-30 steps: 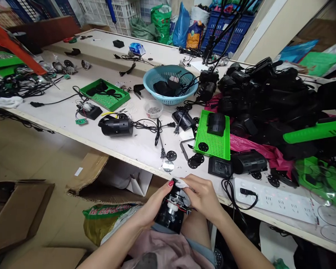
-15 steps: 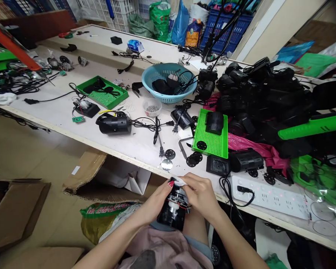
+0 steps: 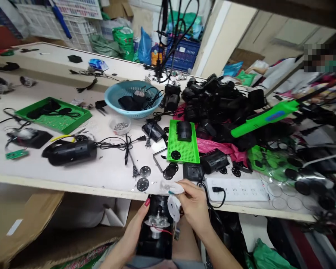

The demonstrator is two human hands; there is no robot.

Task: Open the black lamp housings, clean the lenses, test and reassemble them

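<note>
On my lap, at the table's front edge, lies an open black housing with a small motor mechanism and red wires inside. My left hand grips its left side, thumb on the rim. Just right of the housing, my right hand pinches a crumpled white cloth or tissue between thumb and fingers. A round whitish piece hangs below those fingers; whether it is part of the cloth I cannot tell. Black perforated discs lie on the table beyond the housing.
A green tray holds a black housing and a disc. Behind it stand a blue basket and a tub of screws. At right are a white power strip and a pile of black lamps. Cords lie across the table.
The view has turned to the right. My right hand has moved away from the housing's top edge with the white cloth, and the mechanism inside shows more fully. My left hand still holds the housing.
</note>
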